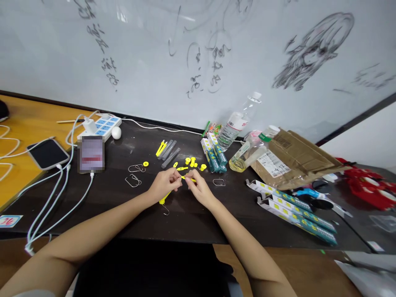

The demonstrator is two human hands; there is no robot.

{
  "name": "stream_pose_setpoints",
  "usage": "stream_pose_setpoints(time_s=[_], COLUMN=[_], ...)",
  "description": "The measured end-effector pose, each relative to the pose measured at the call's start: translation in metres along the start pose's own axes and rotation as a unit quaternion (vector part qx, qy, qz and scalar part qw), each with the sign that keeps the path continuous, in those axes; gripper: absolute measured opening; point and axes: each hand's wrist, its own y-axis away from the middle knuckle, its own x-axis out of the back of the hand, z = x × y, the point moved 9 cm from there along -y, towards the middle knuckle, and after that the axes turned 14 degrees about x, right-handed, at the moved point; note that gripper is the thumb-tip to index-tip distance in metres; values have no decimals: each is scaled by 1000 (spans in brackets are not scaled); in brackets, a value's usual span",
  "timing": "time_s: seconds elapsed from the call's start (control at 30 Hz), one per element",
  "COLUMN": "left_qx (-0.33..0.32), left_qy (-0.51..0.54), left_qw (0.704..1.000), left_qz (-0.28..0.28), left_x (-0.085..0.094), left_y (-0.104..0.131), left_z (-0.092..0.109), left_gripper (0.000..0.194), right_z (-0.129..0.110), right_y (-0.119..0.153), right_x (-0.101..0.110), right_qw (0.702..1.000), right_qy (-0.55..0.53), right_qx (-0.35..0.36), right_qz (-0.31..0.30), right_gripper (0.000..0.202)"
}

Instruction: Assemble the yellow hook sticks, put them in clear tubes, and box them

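Over the dark table, my left hand [167, 184] is closed in a pinch, with a yellow piece with a metal hook [165, 199] just below it. What its fingertips hold is too small to make out. Close beside it, my right hand [199, 189] is closed on a small yellow part [189, 179]. Behind my hands lie yellow caps [193, 161], a flat yellow piece [182, 168], clear tubes [169, 151] and yellow sticks [161, 147]. Bent metal wires [135, 168] and a yellow ring [145, 164] are on the left, and one wire loop [219, 182] is on the right.
Farther back stand small boxes [213, 153] and two bottles [236, 123]. Cardboard packaging [291, 156] and long boxes [297, 212] lie right. A charging phone [91, 153], power strip [103, 126], cables and another phone [48, 154] are left. A whiteboard [148, 62] rises behind.
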Motion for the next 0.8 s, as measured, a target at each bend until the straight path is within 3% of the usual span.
stream_pose_setpoints(time_s=[0.17,0.27,0.47,0.63,0.73,0.8], left_qx=[-9,-7,39,83,93,52], left_qy=[2,4,30,25,15,-14], left_qw=[1000,998,992,988,986,994], left_qz=[-29,-58,-112,-127,-135,-96], left_x=[-3,-7,-15,-19,-18,-8], left_y=[-3,-5,-9,-11,-13,-14], left_z=[-1,0,-10,-19,-19,-7], left_gripper=[13,20,29,29,28,26], right_z=[12,14,13,-14,-20,-17], right_y=[3,3,1,-4,-5,-5], right_x=[-7,-7,8,14,16,18], right_qw=[993,994,993,934,922,930], right_qy=[-103,-98,119,318,340,324], right_qx=[-49,-50,10,153,180,172], right_qz=[0,-4,-16,-51,-51,-37], right_gripper=[16,16,11,16,17,16])
